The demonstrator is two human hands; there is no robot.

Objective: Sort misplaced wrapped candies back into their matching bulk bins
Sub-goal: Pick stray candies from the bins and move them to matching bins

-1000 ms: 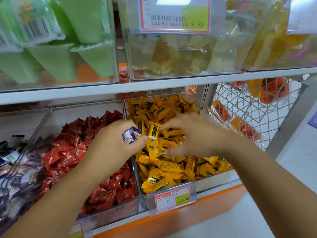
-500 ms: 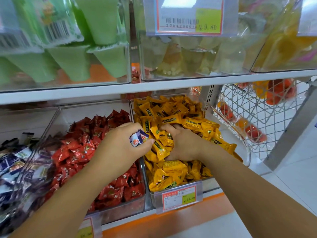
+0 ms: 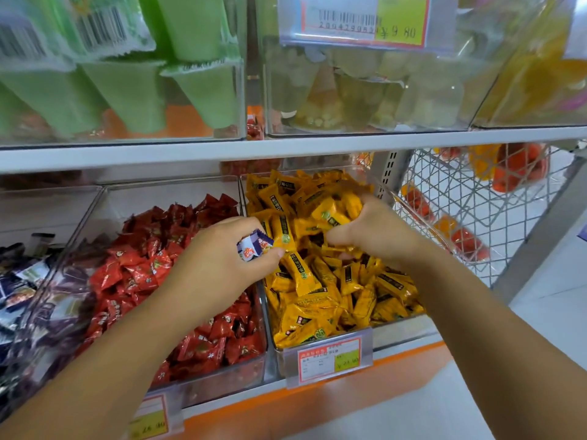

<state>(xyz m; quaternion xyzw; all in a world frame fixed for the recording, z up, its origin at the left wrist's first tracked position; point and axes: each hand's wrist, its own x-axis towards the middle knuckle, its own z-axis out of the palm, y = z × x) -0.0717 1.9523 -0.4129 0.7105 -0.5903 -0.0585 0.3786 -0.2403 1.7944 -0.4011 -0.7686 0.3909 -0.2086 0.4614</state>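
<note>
Sorting looks midway: your left hand (image 3: 219, 265) pinches a stray blue-white candy (image 3: 254, 246), unreturned; your right hand (image 3: 373, 231) clutches yellow candies (image 3: 330, 214) in their bin (image 3: 409, 327).

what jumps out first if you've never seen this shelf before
The bright heap of yellow candies in the clear bin on the lower shelf, with the right hand curled round a clump of them. Just to its left, the left hand pinches a purple-and-white candy, above the edge of the red candies.
</note>
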